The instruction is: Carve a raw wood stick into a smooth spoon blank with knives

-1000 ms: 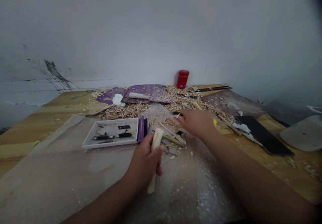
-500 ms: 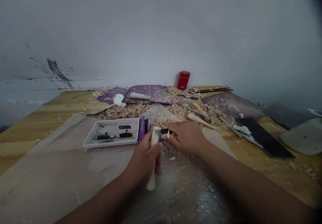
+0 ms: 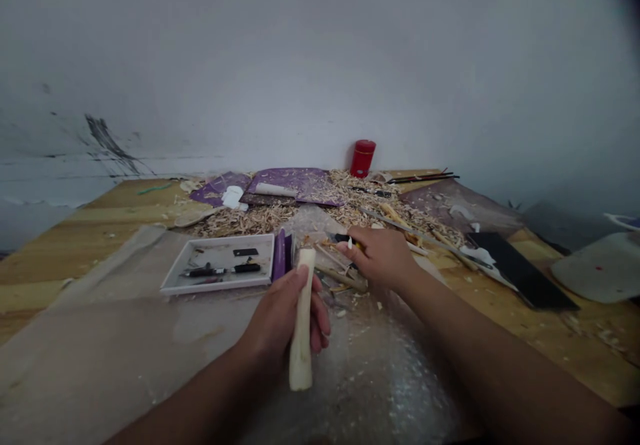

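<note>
My left hand (image 3: 283,315) is closed around a pale peeled wooden stick (image 3: 303,338), held roughly upright over a sheet of bubble wrap (image 3: 370,378). My right hand (image 3: 383,255) is a little further away, closed on a small black-handled knife (image 3: 344,238) with a bit of yellow showing; a thin pale sliver sticks up by the fingers. Just under the right hand lie loose sticks and chips (image 3: 340,277). The two hands are apart.
A white tray (image 3: 220,265) with small black tools lies left of the hands, a purple case (image 3: 281,255) beside it. A heap of wood shavings (image 3: 360,205), purple sheets, a red canister (image 3: 363,158), thin rods and a black slab (image 3: 520,272) cover the far and right table.
My right hand moved from the far pile to the stick's top, then drew back away from it. My left hand turned the stick and lowered it slightly toward me.
</note>
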`<state>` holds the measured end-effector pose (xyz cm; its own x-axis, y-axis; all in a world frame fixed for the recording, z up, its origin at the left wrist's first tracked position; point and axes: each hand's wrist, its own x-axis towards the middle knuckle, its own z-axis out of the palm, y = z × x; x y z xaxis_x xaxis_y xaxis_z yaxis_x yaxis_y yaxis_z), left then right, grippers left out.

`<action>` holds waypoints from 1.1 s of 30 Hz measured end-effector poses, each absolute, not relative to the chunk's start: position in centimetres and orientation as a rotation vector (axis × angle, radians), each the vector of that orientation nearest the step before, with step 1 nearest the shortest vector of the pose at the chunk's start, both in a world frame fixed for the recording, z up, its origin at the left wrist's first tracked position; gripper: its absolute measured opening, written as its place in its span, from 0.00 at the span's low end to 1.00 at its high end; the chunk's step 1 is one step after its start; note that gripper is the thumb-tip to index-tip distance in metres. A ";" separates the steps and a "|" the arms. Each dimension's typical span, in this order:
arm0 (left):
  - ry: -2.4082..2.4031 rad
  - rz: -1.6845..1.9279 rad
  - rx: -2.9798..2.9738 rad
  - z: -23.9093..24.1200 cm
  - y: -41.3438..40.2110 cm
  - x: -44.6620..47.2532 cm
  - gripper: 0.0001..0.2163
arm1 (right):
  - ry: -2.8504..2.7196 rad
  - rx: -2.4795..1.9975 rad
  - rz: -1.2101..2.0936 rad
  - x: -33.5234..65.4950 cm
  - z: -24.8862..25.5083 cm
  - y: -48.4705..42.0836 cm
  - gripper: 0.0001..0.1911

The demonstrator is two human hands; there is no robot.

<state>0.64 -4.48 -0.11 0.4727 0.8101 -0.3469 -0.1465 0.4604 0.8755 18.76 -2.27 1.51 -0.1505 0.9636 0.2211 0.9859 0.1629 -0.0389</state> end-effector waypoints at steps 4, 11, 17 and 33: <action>0.846 0.688 0.874 -0.6 -4.3 0.5 0.20 | -2.267 -1.794 -0.123 18.4 1.4 -2.6 0.28; 0.891 0.729 0.717 -0.6 -3.5 0.6 0.23 | -2.436 -1.564 -0.119 17.2 1.0 -3.5 0.25; 1.047 0.850 0.648 -0.4 -3.2 0.7 0.21 | -2.561 -1.478 -0.125 15.9 0.7 -4.0 0.26; 1.142 0.885 0.705 -1.0 -3.3 0.5 0.20 | -2.492 -1.583 -0.171 14.9 0.7 -4.4 0.27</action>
